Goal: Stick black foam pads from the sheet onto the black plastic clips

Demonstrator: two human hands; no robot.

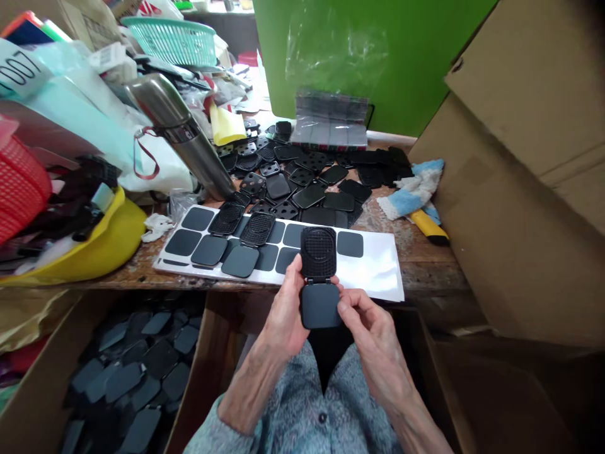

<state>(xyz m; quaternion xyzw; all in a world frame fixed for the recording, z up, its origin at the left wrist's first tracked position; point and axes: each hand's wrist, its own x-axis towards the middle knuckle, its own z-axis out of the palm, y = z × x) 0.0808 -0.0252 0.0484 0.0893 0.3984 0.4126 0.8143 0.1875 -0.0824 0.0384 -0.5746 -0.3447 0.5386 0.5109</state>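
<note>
In the middle of the head view, my left hand [288, 309] grips an opened hinged black plastic case [319, 252] by its left side, fingers behind it. Its upper half has a grid and a raised ring; a smooth dark grey square covers its lower half. My right hand [366, 318] is closed, thumb and forefinger pinching the right edge of that lower half. Behind lies a white backing sheet [373, 268] bearing dark rounded-square stickers [350, 244]. Two more opened cases, a left one [209, 250] and a right one [241, 261], rest on it.
A pile of black plastic parts [309, 195] covers the bench behind the sheet. A steel flask [189, 139] leans at left, near a yellow helmet-like shell [108, 246]. A box [198, 353] of dark cases stands below left. Cardboard [529, 239] and a cloth [416, 186] are at right.
</note>
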